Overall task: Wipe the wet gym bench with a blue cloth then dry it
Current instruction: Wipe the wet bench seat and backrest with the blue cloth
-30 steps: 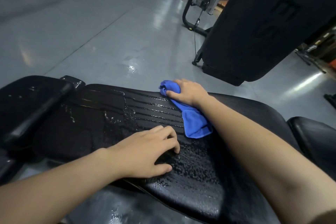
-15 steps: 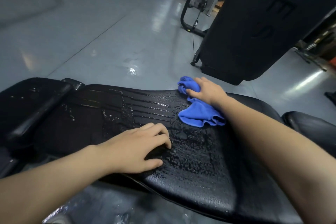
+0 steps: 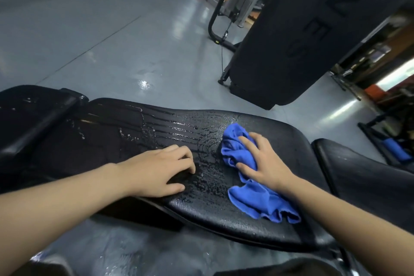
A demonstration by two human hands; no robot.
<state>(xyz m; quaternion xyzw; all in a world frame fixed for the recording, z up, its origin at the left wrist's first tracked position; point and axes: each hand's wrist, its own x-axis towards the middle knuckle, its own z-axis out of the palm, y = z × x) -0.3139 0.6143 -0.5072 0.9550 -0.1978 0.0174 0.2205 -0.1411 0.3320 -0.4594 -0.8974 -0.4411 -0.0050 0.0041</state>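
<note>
Head view: the left hand (image 3: 160, 169) rests on the black gym bench (image 3: 201, 204), fingers loosely curled, holding nothing. Beside it lies beaded, streaked water. The right hand (image 3: 265, 163) presses the crumpled blue cloth (image 3: 257, 201) onto the pad, fingers spread over it. Wiping seems underway; next, I judge, a pass leftward across the wet patch.

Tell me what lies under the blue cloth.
The blue cloth lies on the wet black bench pad, pressed by the right hand. Whether the pad beneath it is wet is hidden.
</note>
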